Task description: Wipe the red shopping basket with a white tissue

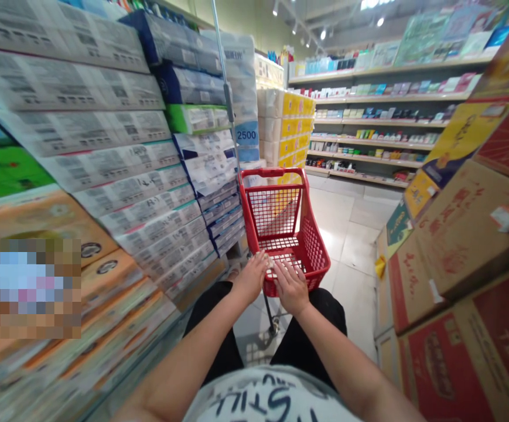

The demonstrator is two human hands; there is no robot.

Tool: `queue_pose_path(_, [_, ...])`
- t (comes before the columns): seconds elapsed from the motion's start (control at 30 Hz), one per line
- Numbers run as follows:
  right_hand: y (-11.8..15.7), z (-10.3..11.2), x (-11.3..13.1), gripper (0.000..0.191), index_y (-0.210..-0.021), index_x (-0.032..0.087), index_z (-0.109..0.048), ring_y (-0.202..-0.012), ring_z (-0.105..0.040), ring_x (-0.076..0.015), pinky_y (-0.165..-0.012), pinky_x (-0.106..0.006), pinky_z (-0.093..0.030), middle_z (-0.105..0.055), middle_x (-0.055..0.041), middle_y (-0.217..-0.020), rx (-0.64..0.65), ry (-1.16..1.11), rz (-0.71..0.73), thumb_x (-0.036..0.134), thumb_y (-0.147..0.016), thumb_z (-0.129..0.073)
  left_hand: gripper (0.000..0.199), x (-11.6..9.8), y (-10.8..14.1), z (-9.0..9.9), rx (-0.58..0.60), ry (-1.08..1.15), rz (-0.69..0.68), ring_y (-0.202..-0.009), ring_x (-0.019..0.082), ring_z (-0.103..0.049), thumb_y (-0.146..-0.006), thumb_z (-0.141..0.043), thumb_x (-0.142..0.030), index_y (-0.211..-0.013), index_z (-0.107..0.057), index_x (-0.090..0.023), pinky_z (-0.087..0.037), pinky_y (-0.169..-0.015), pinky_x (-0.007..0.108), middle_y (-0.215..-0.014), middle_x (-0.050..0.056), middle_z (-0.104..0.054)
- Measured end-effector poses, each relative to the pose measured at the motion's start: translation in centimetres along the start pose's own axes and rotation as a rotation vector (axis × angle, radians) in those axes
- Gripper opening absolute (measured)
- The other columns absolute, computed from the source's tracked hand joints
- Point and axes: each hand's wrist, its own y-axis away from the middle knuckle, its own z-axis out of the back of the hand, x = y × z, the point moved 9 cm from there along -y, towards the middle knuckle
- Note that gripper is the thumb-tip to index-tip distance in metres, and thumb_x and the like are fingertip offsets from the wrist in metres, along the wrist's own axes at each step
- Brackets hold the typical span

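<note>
A red shopping cart (318, 246) with mesh sides stands right in front of my knees, its handle bar at the far end. At the near rim of its basket, my left hand (252, 276) has its fingers curled together, with a small pale bit at the fingertips that I cannot make out. Close beside it, my right hand (291, 286) lies over the near rim with fingers stretched forward, the fingertips near the left ones. The part of the basket visible beyond the hands shows bare red mesh.
Wrapped paper packs (144, 193) are stacked high on the left, with orange packs (105, 281) nearer. Yellow-and-white packs (291, 126) stand behind the cart. Cardboard boxes (469, 234) line the right. Stocked shelves (368, 105) fill the back, beyond a tiled floor (355, 234).
</note>
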Motion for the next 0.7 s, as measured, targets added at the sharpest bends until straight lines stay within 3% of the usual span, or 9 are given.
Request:
queue_pose_path(0.17, [0.0,0.4,0.0,0.046,-0.141,0.022,-0.045,-0.128,-0.05,-0.0183,-0.113,-0.033,-0.022,-0.059,-0.004,-0.133,-0.016,-0.004,0.008,0.024,-0.095,-0.05,0.044,-2.0,1.9,-0.6,-0.027,-0.032,-0.052,-0.144,0.025,-0.027,-0.095,-0.035,-0.015,-0.137,-0.047,-0.014,-0.036,-0.114,0.049,-0.152,0.015,-0.037])
queue_pose_path(0.37, [0.2,-0.1,-0.2,0.047,-0.142,0.022,-0.045,-0.128,-0.051,-0.0184,-0.114,-0.034,-0.021,-0.06,-0.0056,-0.132,0.001,-0.001,-0.001,0.024,-0.095,-0.05,0.041,-0.8,0.4,0.1,0.009,-0.031,0.028,-0.14,0.024,-0.036,-0.097,-0.033,-0.017,-0.134,-0.051,-0.013,-0.037,-0.114,0.046,-0.149,0.015,-0.042])
queue_pose_path(0.6, [0.1,0.5,-0.2,0.045,-0.14,0.022,-0.047,-0.127,-0.052,-0.0185,-0.113,-0.034,-0.021,-0.06,-0.0053,-0.132,-0.019,-0.008,0.005,0.024,-0.095,-0.051,0.044,-2.5,1.9,-0.5,0.007,-0.059,-0.031,-0.145,0.025,-0.026,-0.094,-0.035,-0.012,-0.137,-0.047,-0.012,-0.034,-0.115,0.048,-0.152,0.015,-0.037])
queue_pose_path(0.7, [0.1,0.3,-0.2,0.045,-0.14,0.022,-0.047,-0.127,-0.052,-0.0193,-0.112,-0.034,-0.022,-0.06,-0.0054,-0.132,-0.016,-0.012,0.004,0.024,-0.095,-0.05,0.042,-1.3,1.1,-0.3,0.026,-0.022,-0.012,-0.143,0.026,-0.031,-0.096,-0.035,-0.017,-0.135,-0.049,-0.016,-0.039,-0.112,0.047,-0.152,0.012,-0.038])
